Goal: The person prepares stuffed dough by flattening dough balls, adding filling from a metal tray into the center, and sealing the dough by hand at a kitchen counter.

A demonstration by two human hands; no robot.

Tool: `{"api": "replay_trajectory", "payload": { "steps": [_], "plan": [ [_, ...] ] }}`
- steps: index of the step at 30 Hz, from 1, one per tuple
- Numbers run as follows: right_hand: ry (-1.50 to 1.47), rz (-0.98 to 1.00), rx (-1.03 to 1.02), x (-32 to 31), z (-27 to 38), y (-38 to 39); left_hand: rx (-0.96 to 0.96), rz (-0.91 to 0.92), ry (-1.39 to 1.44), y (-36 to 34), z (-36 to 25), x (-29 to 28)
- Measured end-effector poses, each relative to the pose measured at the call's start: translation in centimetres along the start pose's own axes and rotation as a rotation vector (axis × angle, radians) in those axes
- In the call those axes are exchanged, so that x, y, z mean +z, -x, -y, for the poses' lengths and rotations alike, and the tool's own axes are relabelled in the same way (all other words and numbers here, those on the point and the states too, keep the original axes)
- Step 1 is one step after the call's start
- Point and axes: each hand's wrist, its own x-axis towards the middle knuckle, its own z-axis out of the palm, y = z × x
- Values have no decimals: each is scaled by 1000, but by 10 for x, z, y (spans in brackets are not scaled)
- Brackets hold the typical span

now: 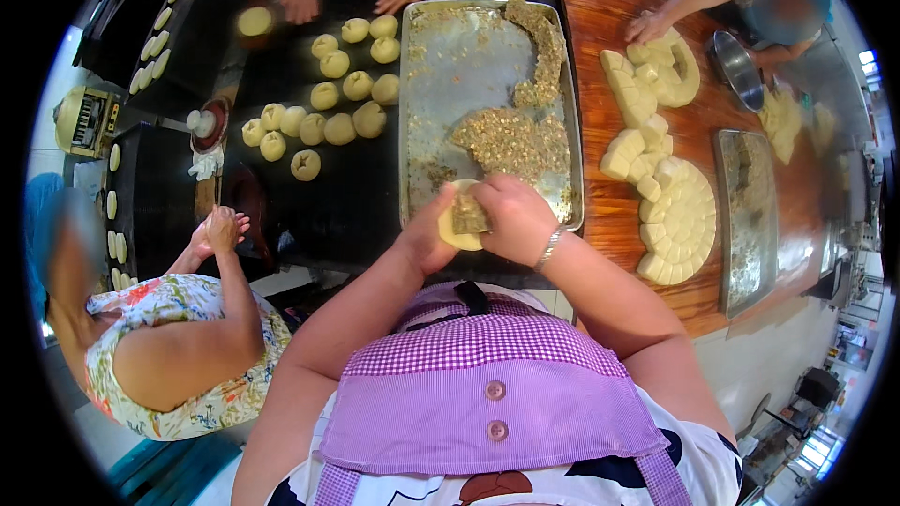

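Note:
Over the near edge of a metal tray (409, 131), my left hand (425, 232) cups a flat pale dough round (460, 242) with its fingers curled around the edge. A lump of brownish chunky filling (469, 216) sits on the middle of the round. My right hand (518, 223) is closed at the round's right side, thumb and fingertips against the dough and filling; its fingers are partly hidden. More of the chunky filling mix (520, 139) lies in the tray beyond my hands, heaped along the right side. The tray's left part carries only smears and crumbs.
Filled dough balls (338, 129) stand in rows on the dark table, left of the tray. On the wooden table (600, 28) at right lie cut dough pieces (677, 225), a steel bowl (736, 70) and another tray (747, 295). Co-workers' hands (221, 228) work at left, far side and right.

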Motion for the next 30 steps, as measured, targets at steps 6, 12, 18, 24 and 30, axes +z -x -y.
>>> {"api": "replay_trajectory", "payload": {
  "steps": [6, 12, 18, 24, 30],
  "plan": [
    [-75, -138, -14, -15, 13, -18, 29, 0, 40, 7, -13, 7],
    [-1468, -205, 516, 46, 5, -6, 84, 13, 128, 16, -15, 23],
    [-1760, -283, 564, 68, 22, -24, 218, -254, 108, 5, -7, 26],
    [-1588, -482, 539, 83, 33, -18, 440, -516, -158, 8, 14, 30],
    [-1515, -606, 586, 74, 44, -28, 491, -224, -160, 7, 6, 21]
  ]
}}
